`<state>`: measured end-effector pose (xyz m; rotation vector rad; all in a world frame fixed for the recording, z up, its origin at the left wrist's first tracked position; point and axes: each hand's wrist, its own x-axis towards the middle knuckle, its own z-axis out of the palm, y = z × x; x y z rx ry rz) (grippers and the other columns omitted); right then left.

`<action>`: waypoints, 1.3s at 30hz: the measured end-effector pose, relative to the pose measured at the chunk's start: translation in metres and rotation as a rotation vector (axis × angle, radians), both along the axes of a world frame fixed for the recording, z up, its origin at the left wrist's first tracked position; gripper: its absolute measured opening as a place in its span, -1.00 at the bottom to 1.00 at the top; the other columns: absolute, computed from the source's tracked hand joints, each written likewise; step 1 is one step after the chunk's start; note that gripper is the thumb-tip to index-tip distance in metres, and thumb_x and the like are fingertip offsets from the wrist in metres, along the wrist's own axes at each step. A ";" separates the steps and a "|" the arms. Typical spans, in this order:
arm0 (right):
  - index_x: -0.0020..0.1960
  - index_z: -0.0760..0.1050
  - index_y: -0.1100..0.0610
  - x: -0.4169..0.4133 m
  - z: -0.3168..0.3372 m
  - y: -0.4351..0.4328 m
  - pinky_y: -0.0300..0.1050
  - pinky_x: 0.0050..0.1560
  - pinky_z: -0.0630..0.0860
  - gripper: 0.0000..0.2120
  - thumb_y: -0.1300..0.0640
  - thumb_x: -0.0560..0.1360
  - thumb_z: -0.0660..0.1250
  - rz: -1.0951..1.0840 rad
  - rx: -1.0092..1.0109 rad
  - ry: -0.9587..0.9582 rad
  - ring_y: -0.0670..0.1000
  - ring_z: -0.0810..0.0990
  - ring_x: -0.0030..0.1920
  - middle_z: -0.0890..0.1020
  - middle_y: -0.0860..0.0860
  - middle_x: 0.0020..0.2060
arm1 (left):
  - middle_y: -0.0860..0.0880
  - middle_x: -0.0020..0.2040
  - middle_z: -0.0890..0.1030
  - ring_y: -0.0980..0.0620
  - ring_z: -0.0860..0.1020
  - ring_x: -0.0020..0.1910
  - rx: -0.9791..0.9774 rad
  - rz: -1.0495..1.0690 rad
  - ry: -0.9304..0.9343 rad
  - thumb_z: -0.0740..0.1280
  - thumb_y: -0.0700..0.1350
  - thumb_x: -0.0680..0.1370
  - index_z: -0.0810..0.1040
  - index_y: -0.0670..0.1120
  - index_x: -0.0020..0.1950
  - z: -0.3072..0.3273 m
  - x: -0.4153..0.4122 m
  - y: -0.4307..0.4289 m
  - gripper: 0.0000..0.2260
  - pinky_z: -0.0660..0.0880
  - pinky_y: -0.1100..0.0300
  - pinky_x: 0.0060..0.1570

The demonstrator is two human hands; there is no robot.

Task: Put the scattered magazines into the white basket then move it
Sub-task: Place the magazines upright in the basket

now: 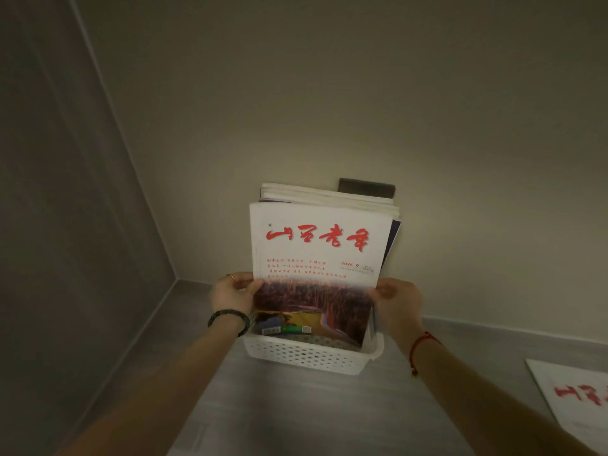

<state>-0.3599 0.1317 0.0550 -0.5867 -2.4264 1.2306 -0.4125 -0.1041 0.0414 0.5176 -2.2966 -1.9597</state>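
left hand and right hand are gripping upright magazine | lowering it into white basket directly below | another magazine lying right of basket

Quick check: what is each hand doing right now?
Left hand: closed on the white red-titled magazine, left edge.
Right hand: closed on its right edge.
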 end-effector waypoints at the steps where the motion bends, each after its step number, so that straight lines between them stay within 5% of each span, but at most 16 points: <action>1: -0.29 0.62 0.22 -0.001 -0.004 0.000 -0.39 -0.39 0.46 -0.91 0.21 0.37 0.41 -0.013 -0.002 -0.009 -0.01 0.53 -0.38 0.59 0.02 -0.41 | -0.20 -0.07 0.63 -0.18 0.58 -0.01 -0.001 0.008 -0.006 0.43 -0.20 0.38 0.58 -0.20 -0.10 -0.002 -0.001 -0.001 -0.86 0.53 -0.08 0.11; 3: -0.27 0.63 0.22 -0.005 -0.009 0.001 -0.23 -0.30 0.48 -0.90 0.18 0.36 0.42 -0.042 -0.010 -0.009 0.02 0.56 -0.34 0.60 0.02 -0.41 | -0.16 -0.09 0.62 -0.16 0.58 -0.02 -0.027 0.010 -0.004 0.44 -0.17 0.37 0.58 -0.19 -0.11 -0.005 -0.004 -0.001 -0.84 0.53 -0.08 0.11; 9: -0.20 0.65 0.23 -0.007 -0.011 0.004 -0.40 -0.39 0.32 -0.90 0.19 0.35 0.43 -0.051 -0.033 -0.004 -0.10 0.48 -0.40 0.59 0.02 -0.38 | -0.06 -0.15 0.57 -0.13 0.57 -0.04 -0.101 0.050 0.003 0.46 -0.10 0.35 0.51 -0.11 -0.18 0.000 0.001 0.001 -0.83 0.54 -0.07 0.07; 15: -0.08 0.62 0.25 0.027 -0.019 0.033 -0.01 0.00 0.54 -0.85 0.31 0.36 0.37 -0.020 -0.105 -0.012 0.09 0.60 -0.19 0.68 0.19 -0.18 | 0.00 -0.28 0.49 -0.02 0.48 -0.18 -0.112 0.056 0.132 0.42 -0.15 0.39 0.38 -0.06 -0.30 0.009 0.038 0.014 -0.79 0.41 0.18 -0.14; 20: -0.07 0.60 0.28 0.087 -0.024 0.093 -0.23 -0.23 0.51 -0.84 0.37 0.38 0.32 -0.026 -0.146 -0.025 0.07 0.57 -0.27 0.62 0.06 -0.34 | -0.02 -0.33 0.50 -0.04 0.51 -0.26 -0.044 -0.157 0.181 0.39 -0.16 0.42 0.42 0.02 -0.29 0.013 0.084 0.062 -0.82 0.49 0.05 -0.15; 23: -0.04 0.61 0.21 0.135 -0.026 0.140 -0.26 -0.24 0.49 -0.84 0.30 0.39 0.35 -0.058 -0.078 -0.068 0.02 0.57 -0.25 0.67 0.11 -0.22 | -0.04 -0.27 0.55 -0.03 0.53 -0.23 0.053 -0.311 0.094 0.35 -0.15 0.45 0.46 0.01 -0.23 0.003 0.118 0.114 -0.89 0.51 0.12 -0.25; 26: 0.01 0.60 0.16 0.182 -0.031 0.192 -0.17 0.00 0.44 -0.80 0.24 0.39 0.37 -0.101 -0.003 -0.134 0.07 0.59 -0.09 0.67 0.12 -0.08 | -0.09 -0.15 0.55 0.00 0.52 -0.22 0.103 -0.460 -0.044 0.31 -0.13 0.48 0.47 -0.06 -0.12 -0.013 0.151 0.174 -0.97 0.49 0.16 -0.26; 30: 0.06 0.54 0.17 0.239 -0.039 0.259 -0.20 0.06 0.36 -0.77 0.27 0.40 0.37 -0.095 -0.036 -0.285 0.11 0.56 0.00 0.63 0.13 -0.03 | -0.02 -0.13 0.53 0.09 0.50 -0.23 0.103 -0.599 -0.188 0.26 -0.06 0.51 0.45 -0.10 0.01 -0.036 0.192 0.251 -0.86 0.47 0.27 -0.30; 33: 0.13 0.46 0.19 0.279 -0.046 0.303 -0.09 0.01 0.48 -0.69 0.34 0.40 0.35 -0.122 -0.188 -0.296 0.16 0.54 0.05 0.57 0.15 0.00 | 0.02 -0.24 0.51 0.09 0.47 -0.29 0.145 -0.631 -0.292 0.23 -0.03 0.53 0.47 -0.10 -0.07 -0.051 0.218 0.305 -0.86 0.44 0.27 -0.32; 36: 0.19 0.43 0.19 0.304 -0.055 0.340 -0.15 0.04 0.45 -0.62 0.28 0.39 0.37 -0.118 0.006 -0.361 0.15 0.50 0.14 0.54 0.10 0.05 | -0.01 -0.27 0.51 0.02 0.47 -0.26 0.205 -0.614 -0.386 0.21 0.01 0.53 0.49 -0.04 -0.26 -0.064 0.241 0.350 -0.78 0.44 0.19 -0.20; 39: 0.31 0.34 0.16 0.320 -0.065 0.365 0.00 0.24 0.39 -0.48 0.21 0.38 0.39 -0.046 0.099 -0.480 0.15 0.45 0.23 0.50 0.14 0.22 | -0.02 -0.30 0.46 -0.02 0.45 -0.21 0.218 -0.588 -0.452 0.16 0.05 0.54 0.40 -0.02 -0.36 -0.077 0.257 0.384 -0.70 0.40 0.13 -0.11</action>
